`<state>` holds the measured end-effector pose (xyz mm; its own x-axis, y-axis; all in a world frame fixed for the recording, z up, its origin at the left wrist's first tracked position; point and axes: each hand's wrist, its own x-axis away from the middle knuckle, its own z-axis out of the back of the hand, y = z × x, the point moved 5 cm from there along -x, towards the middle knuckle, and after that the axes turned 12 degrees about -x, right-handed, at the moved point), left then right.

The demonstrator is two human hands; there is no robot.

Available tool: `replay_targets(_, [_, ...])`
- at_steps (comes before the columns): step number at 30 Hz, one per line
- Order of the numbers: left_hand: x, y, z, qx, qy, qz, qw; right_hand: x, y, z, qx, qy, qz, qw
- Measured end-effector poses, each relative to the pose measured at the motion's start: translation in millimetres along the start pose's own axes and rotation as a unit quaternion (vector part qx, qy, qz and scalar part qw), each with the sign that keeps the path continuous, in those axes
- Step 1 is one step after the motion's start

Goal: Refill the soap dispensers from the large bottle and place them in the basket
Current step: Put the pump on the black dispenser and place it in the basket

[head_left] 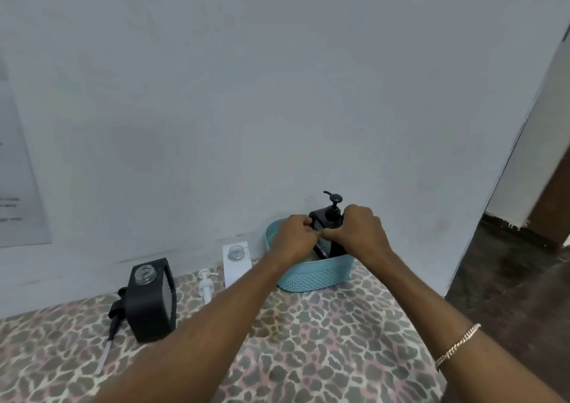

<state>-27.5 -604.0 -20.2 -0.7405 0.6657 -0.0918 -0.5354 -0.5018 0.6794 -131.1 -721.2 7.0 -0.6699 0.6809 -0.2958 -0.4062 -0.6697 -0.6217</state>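
A black soap dispenser (329, 217) with its pump fitted stands inside the light blue woven basket (314, 274) against the wall. My left hand (293, 238) and my right hand (359, 231) both grip its body over the basket. A second black dispenser (151, 304) stands open-necked at the left, its black pump (114, 313) lying beside it. A white dispenser (237, 264) stands open next to the basket, with a white pump (205, 285) on the table. The large bottle is not visible.
The table carries a leopard-print cloth (308, 341) and ends at the right, where dark floor (509, 279) shows. A pale wall (246, 94) rises right behind the objects, with a paper sheet (15, 171) stuck on it at the left.
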Motion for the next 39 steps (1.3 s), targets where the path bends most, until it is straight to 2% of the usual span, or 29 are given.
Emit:
replay_targets(10, [-5.9, -1.1, -16.9, -0.082, -0.117, -0.031, 0.989, 1.5, 16.9, -28.1, 0.076, -0.002, 0.011, 0.997])
replay_targets(22, [-5.5, 0.7, -23.1, -0.174, -0.178, -0.061, 0.966, -3.9, 13.8, -32.2, 0.104, -0.034, 0.016, 0.994])
replay_targets(29, [4.9, 9.6, -15.4, -0.174, -0.135, -0.068, 0.973, 5.9, 13.2, -27.5, 0.049, -0.017, -0.006, 0.999])
replay_targets(35, [23.0, 16.9, 5.3, -0.092, -0.042, -0.083, 0.991, 23.4, 2.9, -6.8, 0.029, 0.037, 0.027, 0.999])
replay_targets(39, [47.6, 12.7, 20.6, -0.035, 0.013, -0.089, 0.995, 46.2, -12.4, 8.3, -0.024, 0.08, 0.051, 0.995])
